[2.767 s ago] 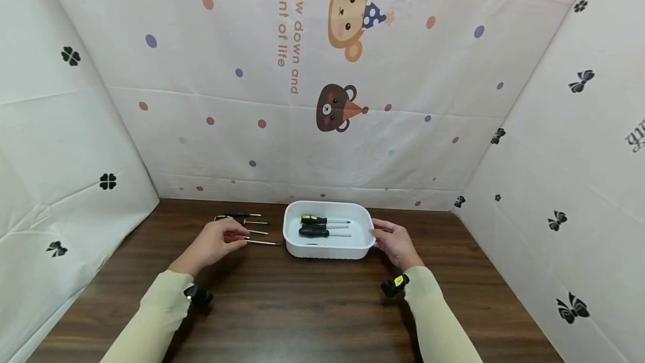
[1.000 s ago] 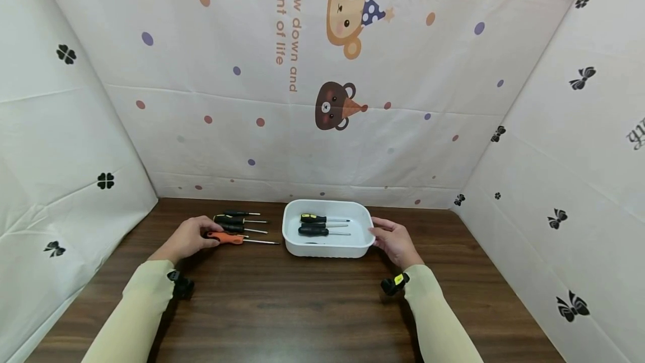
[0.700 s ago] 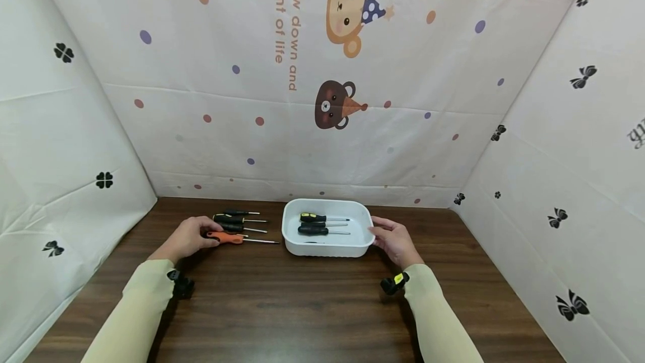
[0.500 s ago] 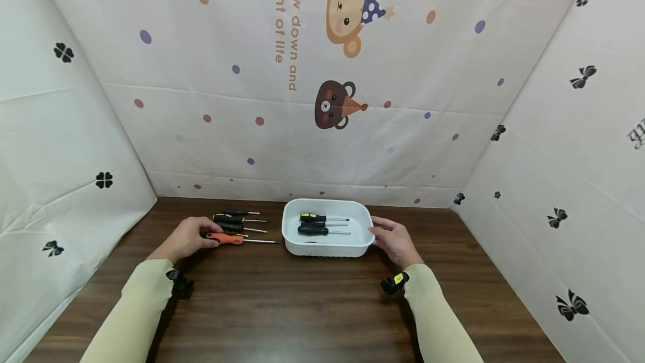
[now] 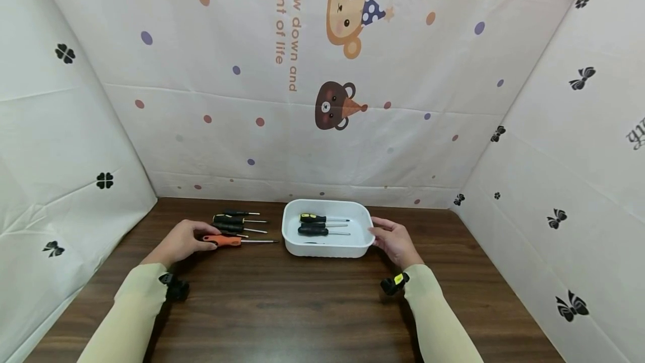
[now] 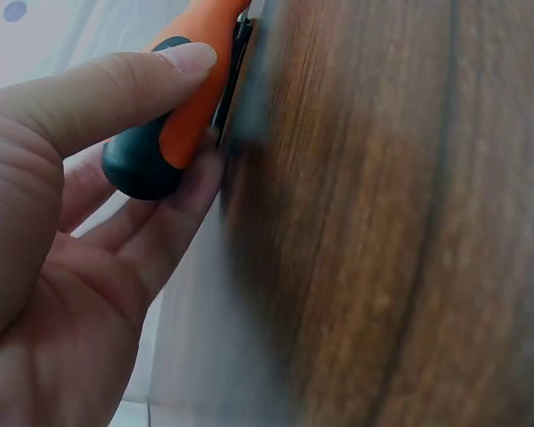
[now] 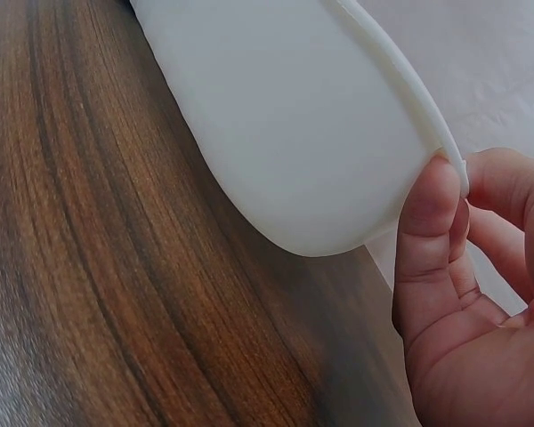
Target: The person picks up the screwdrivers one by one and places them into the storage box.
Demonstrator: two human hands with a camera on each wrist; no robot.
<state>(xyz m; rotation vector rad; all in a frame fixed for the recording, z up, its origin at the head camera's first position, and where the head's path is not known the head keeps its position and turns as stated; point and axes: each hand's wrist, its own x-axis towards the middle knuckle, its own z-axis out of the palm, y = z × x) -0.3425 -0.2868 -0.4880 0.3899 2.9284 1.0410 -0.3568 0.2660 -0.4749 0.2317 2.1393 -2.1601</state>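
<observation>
My left hand (image 5: 183, 241) pinches the handle end of an orange and black screwdriver (image 5: 227, 240) between thumb and fingers. In the left wrist view the thumb lies across the orange handle (image 6: 194, 124), low beside the wooden table. Its shaft points right toward a white plastic box (image 5: 327, 251). My right hand (image 5: 395, 241) grips the right end of that box, with thumb and fingers on its rim (image 7: 440, 124) in the right wrist view. Inside the box lie several screwdrivers, among them a black and yellow one (image 5: 313, 218) and a black one (image 5: 312, 231).
Several dark-handled screwdrivers lie just behind the orange one, including a black one (image 5: 232, 228) and a black and yellow one (image 5: 229, 219). The brown wooden table (image 5: 287, 307) meets a printed cloth backdrop (image 5: 282, 144) behind and at both sides.
The left hand has slid from the middle of the screwdrivers to the orange handle's end. Lately hand and orange screwdriver have shifted slightly left and nearer. The right hand and box stay in place.
</observation>
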